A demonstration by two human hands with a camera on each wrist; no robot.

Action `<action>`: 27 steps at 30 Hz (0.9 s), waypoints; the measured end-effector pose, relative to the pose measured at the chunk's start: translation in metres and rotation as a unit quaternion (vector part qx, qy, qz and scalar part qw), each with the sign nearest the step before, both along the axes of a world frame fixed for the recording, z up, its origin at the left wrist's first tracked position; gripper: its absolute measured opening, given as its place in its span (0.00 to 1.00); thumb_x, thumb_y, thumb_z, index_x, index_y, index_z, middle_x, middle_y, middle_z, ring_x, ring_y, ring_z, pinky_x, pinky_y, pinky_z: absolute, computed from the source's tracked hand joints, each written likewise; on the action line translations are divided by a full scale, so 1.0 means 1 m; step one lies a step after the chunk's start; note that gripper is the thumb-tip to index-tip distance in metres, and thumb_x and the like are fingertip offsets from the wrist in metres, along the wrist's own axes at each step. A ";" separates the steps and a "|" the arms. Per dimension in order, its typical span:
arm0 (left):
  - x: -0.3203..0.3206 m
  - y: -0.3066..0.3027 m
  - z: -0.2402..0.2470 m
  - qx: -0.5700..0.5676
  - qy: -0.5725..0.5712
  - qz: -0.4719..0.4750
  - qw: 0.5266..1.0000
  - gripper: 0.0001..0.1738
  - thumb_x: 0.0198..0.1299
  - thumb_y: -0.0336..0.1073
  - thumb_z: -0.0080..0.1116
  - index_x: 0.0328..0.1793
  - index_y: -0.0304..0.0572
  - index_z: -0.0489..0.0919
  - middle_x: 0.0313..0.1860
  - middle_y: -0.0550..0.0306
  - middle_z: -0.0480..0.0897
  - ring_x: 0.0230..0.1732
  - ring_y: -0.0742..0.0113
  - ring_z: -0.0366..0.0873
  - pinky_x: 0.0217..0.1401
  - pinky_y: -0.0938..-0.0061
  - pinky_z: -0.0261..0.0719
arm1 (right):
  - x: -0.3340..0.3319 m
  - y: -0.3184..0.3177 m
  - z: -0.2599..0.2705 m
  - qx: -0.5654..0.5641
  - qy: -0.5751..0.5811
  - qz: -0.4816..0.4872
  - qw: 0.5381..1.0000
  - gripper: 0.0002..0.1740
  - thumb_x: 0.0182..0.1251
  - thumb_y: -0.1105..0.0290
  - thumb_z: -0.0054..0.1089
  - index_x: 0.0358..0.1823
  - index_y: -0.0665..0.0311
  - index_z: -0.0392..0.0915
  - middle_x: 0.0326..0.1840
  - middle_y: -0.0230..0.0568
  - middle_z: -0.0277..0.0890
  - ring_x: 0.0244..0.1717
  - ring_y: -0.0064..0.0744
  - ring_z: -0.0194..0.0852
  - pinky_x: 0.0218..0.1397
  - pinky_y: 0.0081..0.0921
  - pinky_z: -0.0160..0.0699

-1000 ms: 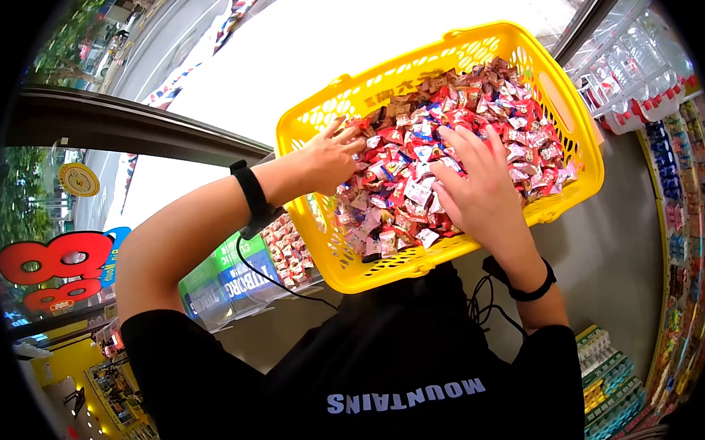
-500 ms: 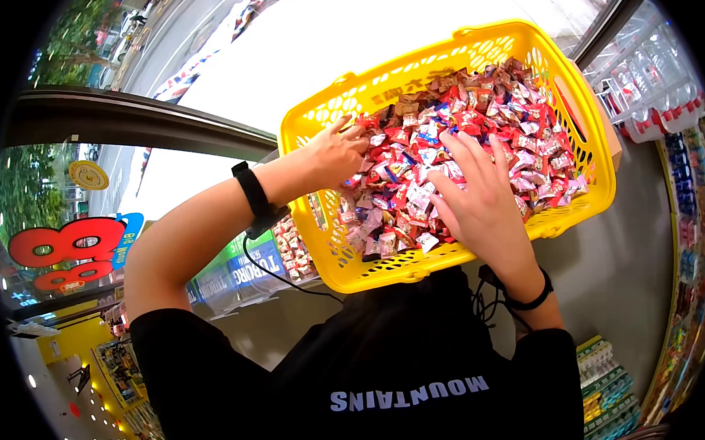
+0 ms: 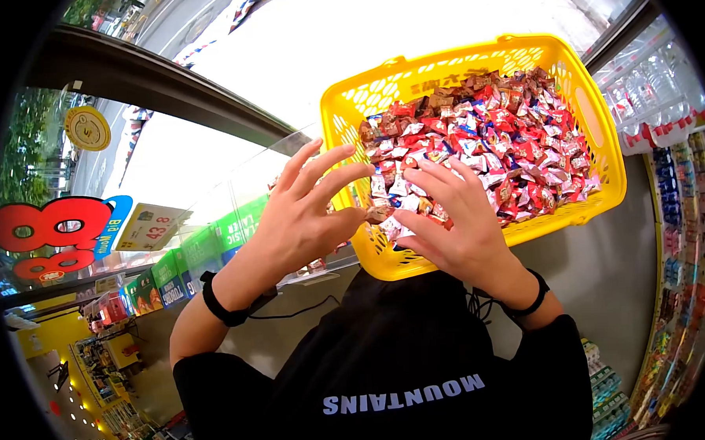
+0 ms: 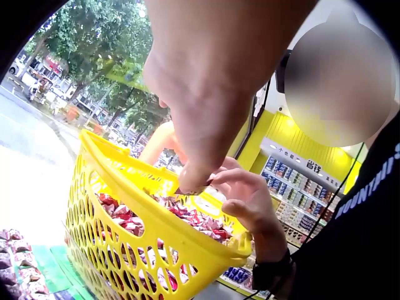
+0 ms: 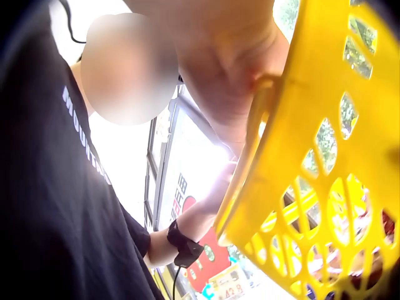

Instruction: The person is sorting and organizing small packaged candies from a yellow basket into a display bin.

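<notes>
A yellow basket (image 3: 611, 157) full of wrapped candies (image 3: 523, 153) stands at the centre right. My left hand (image 3: 301, 214) is over its left edge, upper fingers spread. A brown-wrapped candy (image 3: 378, 213) sits at that hand's lowest fingertips and appears pinched there; the back of the hand hides much of the hold. In the left wrist view the same small candy (image 4: 189, 190) shows under the left fingertips. My right hand (image 3: 467, 235) reaches over the near rim, its fingers extended, with one fingertip touching or nearly touching this candy; its grip is partly hidden.
Green boxes (image 3: 235, 229) and a price card (image 3: 152, 227) line the left side by the window. Large water bottles (image 3: 653, 89) stand beyond the basket at right, near stocked shelves (image 3: 689, 260). A thin black cable (image 3: 297, 313) hangs below the left wrist.
My left hand has come out of the pile towards me and now has the brown candy at its fingertips. My right hand has shifted left and closer to it. The basket appears further right in view.
</notes>
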State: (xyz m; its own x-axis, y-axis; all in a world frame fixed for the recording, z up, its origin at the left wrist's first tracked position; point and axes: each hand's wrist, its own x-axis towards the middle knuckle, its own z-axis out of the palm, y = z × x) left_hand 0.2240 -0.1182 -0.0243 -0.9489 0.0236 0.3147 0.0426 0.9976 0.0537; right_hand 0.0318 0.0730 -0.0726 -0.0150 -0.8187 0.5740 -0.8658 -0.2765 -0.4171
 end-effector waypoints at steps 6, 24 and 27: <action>0.068 0.008 -0.018 0.057 0.099 0.034 0.993 0.07 0.53 0.36 0.77 0.37 0.57 0.88 0.70 0.63 0.82 0.79 0.53 0.73 0.85 0.42 0.68 | 0.064 -0.027 0.010 -0.038 0.056 0.013 0.998 0.06 0.67 0.69 0.68 0.44 0.60 0.85 0.73 0.45 0.78 0.76 0.49 0.74 0.80 0.59 0.69; 0.149 -0.027 -0.091 0.325 0.011 -0.008 0.946 0.18 0.53 0.41 0.82 0.47 0.46 0.91 0.70 0.52 0.79 0.80 0.43 0.67 0.85 0.43 0.65 | 0.155 -0.051 -0.028 -0.024 0.175 0.108 0.978 0.16 0.67 0.72 0.70 0.55 0.65 0.86 0.70 0.35 0.80 0.77 0.36 0.75 0.83 0.52 0.71; 0.146 -0.025 -0.098 0.326 -0.008 -0.002 0.945 0.16 0.50 0.40 0.82 0.45 0.47 0.90 0.69 0.53 0.79 0.81 0.42 0.67 0.85 0.46 0.66 | 0.153 -0.049 -0.023 0.025 0.180 0.092 0.979 0.12 0.67 0.72 0.70 0.51 0.61 0.86 0.72 0.36 0.79 0.78 0.38 0.74 0.84 0.55 0.68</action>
